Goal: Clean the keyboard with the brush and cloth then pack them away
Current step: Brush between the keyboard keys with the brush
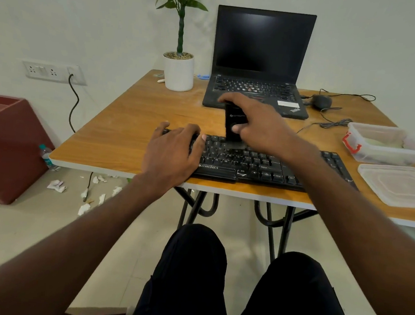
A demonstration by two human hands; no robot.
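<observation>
A black keyboard (pixel 258 165) lies along the front edge of the wooden table (pixel 134 125). My right hand (pixel 259 121) grips a black brush (pixel 232 124) held upright, its bristles down on the keyboard's upper key rows. My left hand (pixel 174 149) rests on the keyboard's left end, fingers spread over the keys, covering that part. A clear plastic box (pixel 383 145) with a red clasp stands at the right, a pale cloth showing inside it. The box's lid (pixel 399 184) lies on the table in front of it.
An open black laptop (pixel 260 61) stands behind the keyboard. A potted plant (pixel 178 72) is at the back left, a wired mouse (pixel 321 101) at the back right with cables trailing. Paper scraps and a bottle lie on the floor left; a maroon bin (pixel 6 144) stands there.
</observation>
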